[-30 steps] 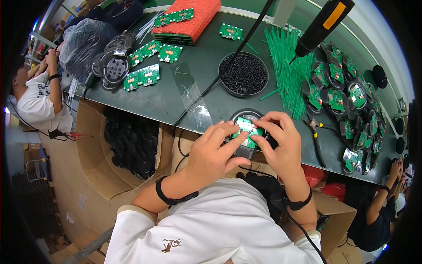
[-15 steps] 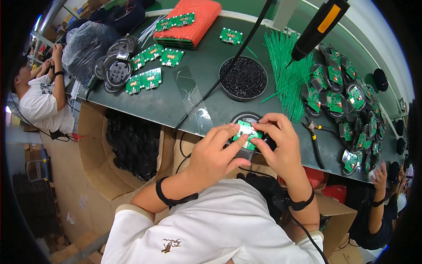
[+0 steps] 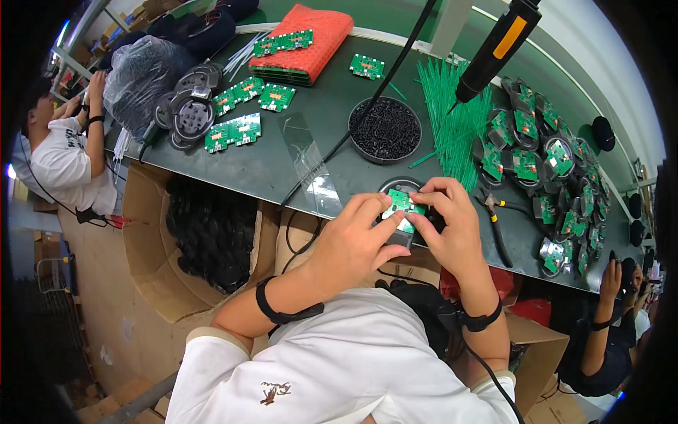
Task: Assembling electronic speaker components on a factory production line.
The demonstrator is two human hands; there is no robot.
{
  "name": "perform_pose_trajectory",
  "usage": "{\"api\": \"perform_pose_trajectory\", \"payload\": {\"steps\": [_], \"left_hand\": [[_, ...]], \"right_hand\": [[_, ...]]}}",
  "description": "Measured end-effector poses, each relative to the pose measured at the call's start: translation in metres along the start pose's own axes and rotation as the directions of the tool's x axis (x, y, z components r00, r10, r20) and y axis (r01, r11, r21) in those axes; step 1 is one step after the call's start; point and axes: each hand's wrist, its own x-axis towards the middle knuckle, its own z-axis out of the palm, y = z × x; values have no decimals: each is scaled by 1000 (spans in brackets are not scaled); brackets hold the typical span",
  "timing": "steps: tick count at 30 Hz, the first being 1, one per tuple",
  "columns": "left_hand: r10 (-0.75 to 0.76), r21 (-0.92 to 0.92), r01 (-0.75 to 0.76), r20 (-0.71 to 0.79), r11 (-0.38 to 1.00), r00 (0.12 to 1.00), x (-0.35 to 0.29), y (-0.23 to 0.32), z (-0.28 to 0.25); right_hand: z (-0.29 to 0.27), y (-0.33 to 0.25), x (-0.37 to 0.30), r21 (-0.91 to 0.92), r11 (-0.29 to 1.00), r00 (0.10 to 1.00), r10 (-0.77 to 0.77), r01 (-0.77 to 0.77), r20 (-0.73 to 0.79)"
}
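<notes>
A small green circuit board [image 3: 400, 203] sits in a dark round plastic housing [image 3: 400, 183] at the bench's near edge. My left hand [image 3: 353, 237] has its thumb and fingertips on the board's left side. From the other side, my right hand [image 3: 453, 227] presses thumb and fingers to the board's right edge. Both hands are closed around the piece, and they hide much of the housing. Just beyond stands a round bowl [image 3: 359, 149] of small black screws or pins. To the right of my right hand lie cutting pliers [image 3: 496, 230] with black and yellow handles.
A black electric screwdriver [image 3: 496, 53] hangs above green plastic strips [image 3: 452, 120]. Several housings with boards [image 3: 526, 166] are heaped at right. Loose boards [image 3: 233, 132] and a red bubble-wrap pack [image 3: 325, 32] lie at left. A carton [image 3: 145, 240] of black parts stands below; co-workers sit either side.
Both hands stay on the board and housing, with small shifts of the fingers. The whole view has shifted slightly, and the hanging screwdriver appears a little further left.
</notes>
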Motion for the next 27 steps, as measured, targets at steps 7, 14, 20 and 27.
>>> {"api": "perform_pose_trajectory", "payload": {"steps": [7, 14, 20, 27], "left_hand": [[-60, -41, 61, 27, 997, 998, 15, 1, -17], [-127, 200, 137, -64, 970, 990, 88, -53, -5], [-154, 242, 158, -37, 957, 987, 99, -61, 13], [-116, 136, 143, -190, 980, 975, 98, -69, 16]], "right_hand": [[-37, 2, 24, 111, 977, 976, 194, -183, -96], [-50, 51, 133, 425, 905, 855, 192, 36, -482], [-57, 33, 144, 551, 834, 934, 221, -33, -279], [-71, -14, 110, 722, 686, 983, 180, -91, -46]]}}
